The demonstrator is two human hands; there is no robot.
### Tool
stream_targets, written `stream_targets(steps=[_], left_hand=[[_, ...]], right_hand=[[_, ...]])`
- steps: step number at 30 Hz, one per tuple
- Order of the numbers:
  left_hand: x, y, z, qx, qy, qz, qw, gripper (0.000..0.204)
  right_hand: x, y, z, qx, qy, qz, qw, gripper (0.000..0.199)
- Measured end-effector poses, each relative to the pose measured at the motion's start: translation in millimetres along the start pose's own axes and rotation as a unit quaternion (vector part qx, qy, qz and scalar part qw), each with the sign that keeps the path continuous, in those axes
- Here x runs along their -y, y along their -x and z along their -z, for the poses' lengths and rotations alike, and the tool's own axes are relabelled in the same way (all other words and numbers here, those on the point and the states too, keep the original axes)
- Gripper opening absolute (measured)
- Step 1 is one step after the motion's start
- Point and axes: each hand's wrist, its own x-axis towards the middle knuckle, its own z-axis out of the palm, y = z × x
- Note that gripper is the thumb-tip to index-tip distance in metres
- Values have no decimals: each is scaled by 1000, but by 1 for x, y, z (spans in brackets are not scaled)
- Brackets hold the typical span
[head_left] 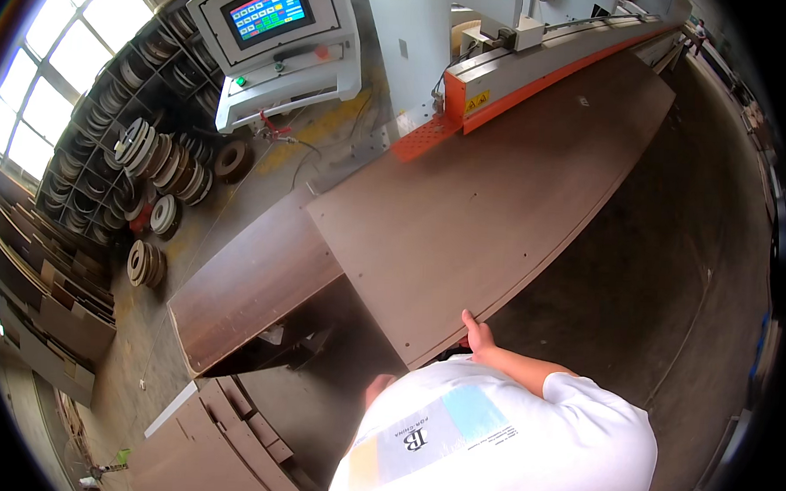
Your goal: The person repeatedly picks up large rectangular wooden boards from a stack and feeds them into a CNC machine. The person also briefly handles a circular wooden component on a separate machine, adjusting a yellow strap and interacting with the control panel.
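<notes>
Workshop concrete floor (673, 258) spread under a long brown wood panel (492, 197). Right hand (477, 335) gripped the panel's near edge, thumb on top. Left hand (376, 389) was mostly hidden, its grip impossible to tell. Farther off, the panel's far end lay against the orange-trimmed edge-banding machine (523, 71).

Grey and orange machine bed (541, 72) carrying a long brown board (492, 197), dusty concrete floor (663, 284) bearing edge-banding rolls (147, 263) and stacked brown panels (218, 440)
</notes>
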Motion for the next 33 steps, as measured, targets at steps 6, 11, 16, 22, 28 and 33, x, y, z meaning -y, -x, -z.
stream_targets(steps=[6,11,16,22,28,33], left_hand=[[-32,43,-6,-75,45,3,996,33],[-19,67,19,-88,47,24,995,32],[14,75,48,-89,39,52,994,31],[44,83,78,-83,32,78,993,30],[47,96,101,-69,13,90,993,29],[38,95,114,-47,-6,94,994,28]], right_hand=[[37,-3,24,-81,11,69,994,65],[47,-28,42,-163,-10,141,976,74],[51,-72,73,-237,-59,133,961,89],[77,-76,83,-280,-124,185,934,98],[38,-46,66,-206,-127,88,966,70],[-32,-24,32,-139,-115,69,981,61]])
